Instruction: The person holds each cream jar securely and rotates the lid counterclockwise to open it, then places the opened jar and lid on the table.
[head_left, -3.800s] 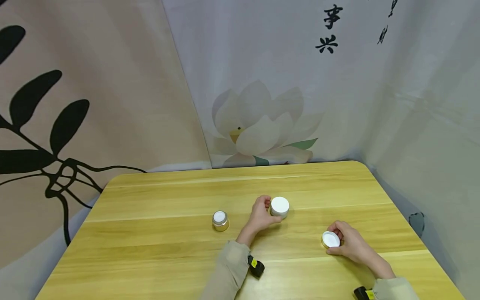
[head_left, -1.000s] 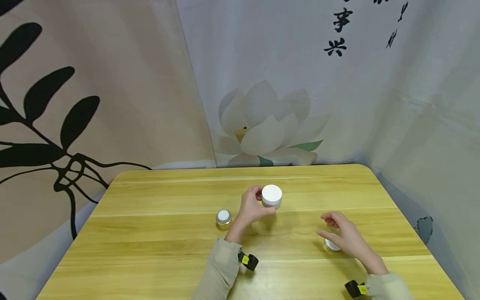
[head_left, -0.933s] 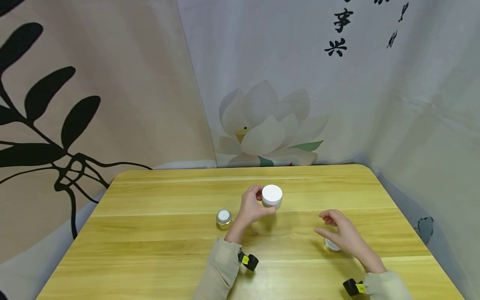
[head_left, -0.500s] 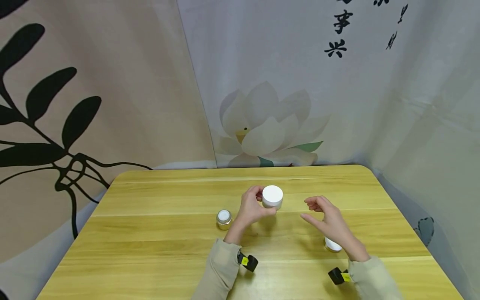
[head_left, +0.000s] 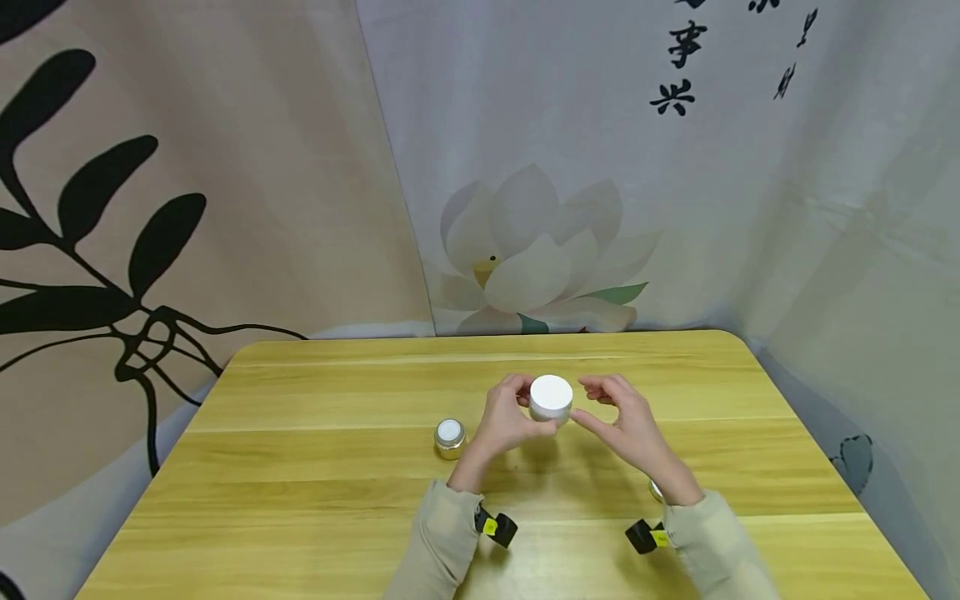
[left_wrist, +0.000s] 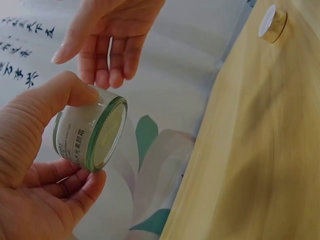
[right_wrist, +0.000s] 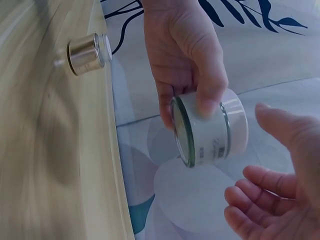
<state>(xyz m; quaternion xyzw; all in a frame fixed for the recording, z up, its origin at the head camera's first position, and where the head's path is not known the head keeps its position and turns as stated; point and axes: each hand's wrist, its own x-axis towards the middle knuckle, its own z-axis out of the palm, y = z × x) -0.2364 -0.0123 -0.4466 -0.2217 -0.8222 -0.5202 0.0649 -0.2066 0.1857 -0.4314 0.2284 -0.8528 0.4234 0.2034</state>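
My left hand [head_left: 504, 423] grips a cream jar [head_left: 551, 398] with a white lid, raised over the table. In the left wrist view, thumb and fingers pinch its labelled sides, and the greenish glass base faces the camera. My right hand [head_left: 628, 423] is spread beside the jar, thumb and fingers apart around its right side without holding it. The right wrist view shows the jar's white lid [right_wrist: 235, 122] between that thumb and the fingers. On the table to the left stands a small gold jar [head_left: 450, 439] with a white top.
A gold-rimmed lid [left_wrist: 273, 24] with a white face lies at the right of the wooden table [head_left: 337, 517], mostly hidden behind my right wrist in the head view. Printed curtains [head_left: 300, 167] rise behind the table's far edge.
My right hand let go of the gold-rimmed lid, leaving it on the table, and moved left to the jar. My left hand lifted the cream jar, then moved slightly right.
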